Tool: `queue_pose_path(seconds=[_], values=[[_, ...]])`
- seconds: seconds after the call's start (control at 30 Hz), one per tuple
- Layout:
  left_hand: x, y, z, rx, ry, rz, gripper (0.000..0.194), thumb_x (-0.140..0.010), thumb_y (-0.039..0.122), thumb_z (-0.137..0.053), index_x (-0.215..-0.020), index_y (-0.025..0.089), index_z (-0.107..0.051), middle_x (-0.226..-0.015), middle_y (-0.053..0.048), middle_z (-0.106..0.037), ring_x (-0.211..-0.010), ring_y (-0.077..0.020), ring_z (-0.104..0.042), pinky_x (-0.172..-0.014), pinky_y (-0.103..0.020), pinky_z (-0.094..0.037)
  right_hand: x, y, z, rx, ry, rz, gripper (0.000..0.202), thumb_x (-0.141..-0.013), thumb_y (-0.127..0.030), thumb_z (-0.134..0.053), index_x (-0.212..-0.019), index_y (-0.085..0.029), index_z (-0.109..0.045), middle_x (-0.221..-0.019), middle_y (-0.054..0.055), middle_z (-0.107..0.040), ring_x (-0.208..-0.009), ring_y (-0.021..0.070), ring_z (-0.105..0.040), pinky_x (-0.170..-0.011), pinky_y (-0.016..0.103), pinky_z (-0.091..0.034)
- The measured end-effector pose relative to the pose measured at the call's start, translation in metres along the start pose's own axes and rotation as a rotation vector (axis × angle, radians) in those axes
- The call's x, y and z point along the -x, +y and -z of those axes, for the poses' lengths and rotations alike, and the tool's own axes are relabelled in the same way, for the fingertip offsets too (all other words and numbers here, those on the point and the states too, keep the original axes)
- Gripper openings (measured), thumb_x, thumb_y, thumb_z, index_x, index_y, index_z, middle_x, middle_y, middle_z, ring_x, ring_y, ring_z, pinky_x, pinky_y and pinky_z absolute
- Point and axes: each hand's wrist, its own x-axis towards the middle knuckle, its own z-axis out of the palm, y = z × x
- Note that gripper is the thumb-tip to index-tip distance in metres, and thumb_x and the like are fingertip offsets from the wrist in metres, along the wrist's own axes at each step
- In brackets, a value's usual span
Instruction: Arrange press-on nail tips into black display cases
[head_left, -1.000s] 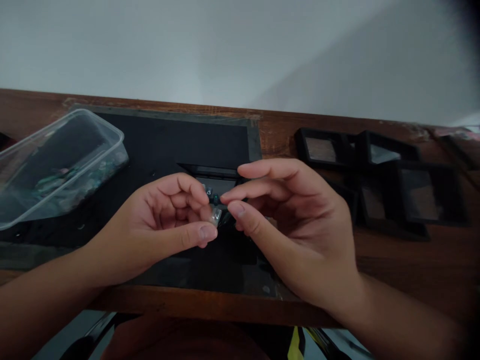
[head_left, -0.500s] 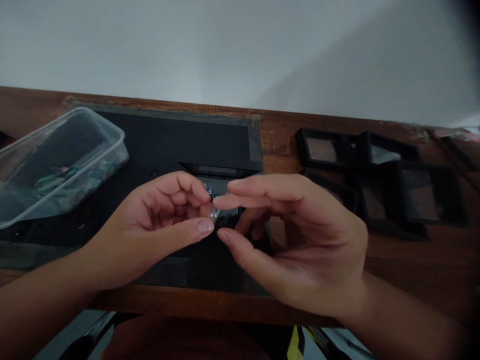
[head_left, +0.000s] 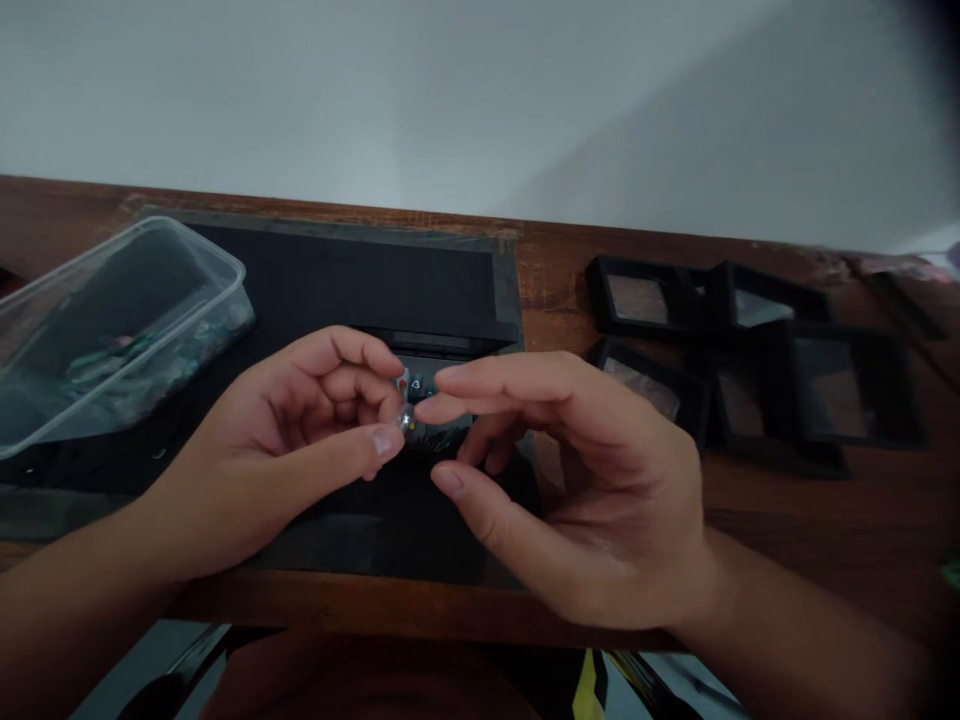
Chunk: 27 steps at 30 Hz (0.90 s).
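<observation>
My left hand (head_left: 300,430) is closed in a pinch, thumb against fingertips, on a small shiny silvery piece (head_left: 407,420) with a yellowish spot. It looks rounded, but its exact kind is unclear. My right hand (head_left: 585,480) faces it with fingers and thumb apart; a fingertip reaches the piece's right side, and whether it touches is unclear. Behind and below the fingers lies an open black case, its lid (head_left: 450,341) raised at the back. Small dark pieces, one a dark cube (head_left: 417,384) with a white mark, show inside; the hands cover the rest.
A clear plastic tub (head_left: 214,290) holding small green and clear packets stands at the left on a black mat (head_left: 360,265). Several black window frames or boxes (head_left: 862,390) lie overlapping at the right on the wooden table (head_left: 780,530). A pale wall rises behind.
Both hands have shifted slightly left, the left drawing back with the piece. The gap between right thumb and fingers has widened a little, and more of the case's contents shows.
</observation>
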Motion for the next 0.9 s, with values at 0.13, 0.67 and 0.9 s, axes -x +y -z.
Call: queue_pose_path(seconds=[0.13,0.67,0.9], values=[[0.0009,-0.0011,-0.0007,-0.002,-0.032,0.024,0.025,-0.087,0.022,-0.08,-0.11,0.025,-0.068,-0.082,0.001,-0.073,-0.07,-0.0102,-0.064,-0.064,-0.016,-0.054,-0.0006,0.0009,-0.0005,0.027,-0.034,0.049,0.047,-0.088,-0.004,-0.072,-0.13,-0.025,-0.069,-0.124,0.002,-0.08,-0.091,0.0117,-0.077,-0.071,0.02,-0.065],[0.0018,0.0016,0.0,-0.063,-0.065,-0.013,0.022,-0.088,0.019,-0.076,-0.106,0.023,-0.065,-0.076,0.005,-0.068,-0.064,-0.0071,-0.062,-0.059,-0.013,-0.055,-0.0017,-0.0008,0.0009,0.08,-0.082,0.044,0.038,-0.091,-0.005,-0.071,-0.126,-0.017,-0.067,-0.116,0.002,-0.081,-0.095,0.0095,-0.077,-0.076,0.017,-0.064],[0.0046,0.0009,0.0048,-0.007,-0.117,0.007,0.015,-0.089,0.015,-0.074,-0.096,0.024,-0.064,-0.076,0.005,-0.067,-0.067,-0.0072,-0.063,-0.064,-0.014,-0.056,-0.0007,0.0046,0.0059,0.262,-0.131,0.147,0.037,-0.095,-0.005,-0.07,-0.129,-0.017,-0.068,-0.123,0.002,-0.082,-0.111,0.0116,-0.077,-0.092,0.02,-0.064]])
